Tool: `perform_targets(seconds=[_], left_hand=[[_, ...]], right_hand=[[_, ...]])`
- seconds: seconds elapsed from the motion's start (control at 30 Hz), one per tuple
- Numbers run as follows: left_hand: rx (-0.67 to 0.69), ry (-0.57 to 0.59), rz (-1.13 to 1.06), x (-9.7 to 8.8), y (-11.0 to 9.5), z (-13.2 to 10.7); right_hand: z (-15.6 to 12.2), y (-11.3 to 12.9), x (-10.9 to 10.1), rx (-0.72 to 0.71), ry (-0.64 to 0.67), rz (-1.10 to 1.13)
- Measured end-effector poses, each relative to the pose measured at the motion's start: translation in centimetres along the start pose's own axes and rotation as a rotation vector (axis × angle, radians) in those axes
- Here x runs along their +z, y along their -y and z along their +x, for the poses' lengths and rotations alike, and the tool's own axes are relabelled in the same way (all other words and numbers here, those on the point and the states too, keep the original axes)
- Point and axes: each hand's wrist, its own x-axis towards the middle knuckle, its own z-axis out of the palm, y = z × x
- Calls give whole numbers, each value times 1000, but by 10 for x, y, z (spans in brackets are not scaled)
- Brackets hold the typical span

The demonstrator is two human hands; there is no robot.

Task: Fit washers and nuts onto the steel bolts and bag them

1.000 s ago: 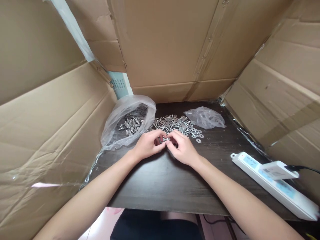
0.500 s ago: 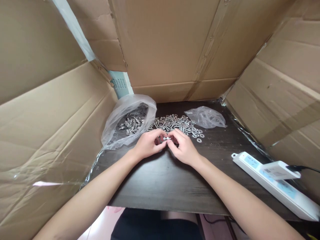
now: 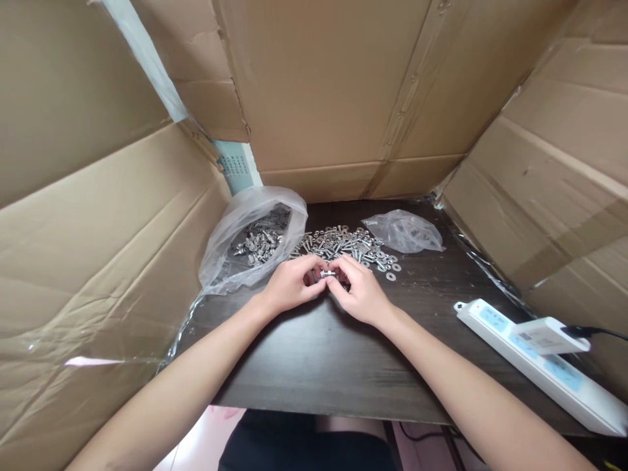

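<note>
Between my fingertips lies a small silver bolt (image 3: 327,273), held sideways above the dark table, with what looks like a nut on its shaft. My left hand (image 3: 296,282) is closed around its left end. From the other side, my right hand (image 3: 360,288) pinches the bolt near its right end, thumb and fingers around the nut. The fingers partly cover the pieces. Just beyond my hands spreads a pile of loose bolts, nuts and washers (image 3: 343,243).
A clear plastic bag (image 3: 210,261) at left holds more metal fasteners. Another crumpled bag (image 3: 409,232) lies at the back right. On the right is a white power strip (image 3: 530,366) with a plugged-in adapter (image 3: 549,335). Cardboard walls (image 3: 343,98) surround the dark table (image 3: 314,366).
Both hands stay in nearly the same place. The fingers have shifted slightly around the bolt, and more of its shaft shows.
</note>
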Motion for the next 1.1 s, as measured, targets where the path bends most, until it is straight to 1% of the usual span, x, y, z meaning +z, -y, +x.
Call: perform_targets(seconds=[0.4,1.1], left_hand=[[18,-15,-1,0,0,0],[14,-6,2,1,1,-1]], right_hand=[[0,0,0,2,6,4],[0,-1,0,12,16,5]])
